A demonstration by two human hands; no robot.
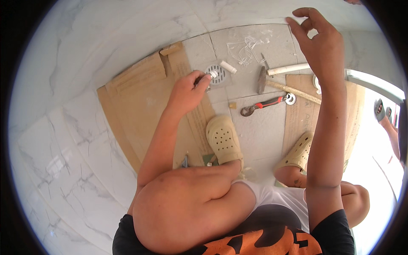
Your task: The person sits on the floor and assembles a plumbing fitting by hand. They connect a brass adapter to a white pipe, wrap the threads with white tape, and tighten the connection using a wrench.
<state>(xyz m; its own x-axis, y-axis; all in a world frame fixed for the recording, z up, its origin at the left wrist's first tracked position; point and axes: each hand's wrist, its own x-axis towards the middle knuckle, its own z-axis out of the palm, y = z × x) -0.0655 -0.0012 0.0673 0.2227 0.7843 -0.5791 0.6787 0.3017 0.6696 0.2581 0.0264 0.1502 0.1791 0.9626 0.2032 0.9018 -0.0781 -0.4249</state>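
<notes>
The fitting (pixel 213 74) was pinched between the left hand's (pixel 187 91) fingertips at the drain's (pixel 219 77) edge, the right hand (pixel 321 42) was held raised, fingers slightly parted, and the piece could have been dropped there if that one-handed pinch were loosened

White piece (pixel 213 74); red-black wrench (pixel 268 103); beige clog (pixel 222 139).

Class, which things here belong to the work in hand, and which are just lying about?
In hand:
small white piece, in the grip of the left hand
right hand, raised; any hold unclear

Apparently lying about:
hammer
red-handled wrench
short white cylinder
tangled white strands
cardboard
</notes>
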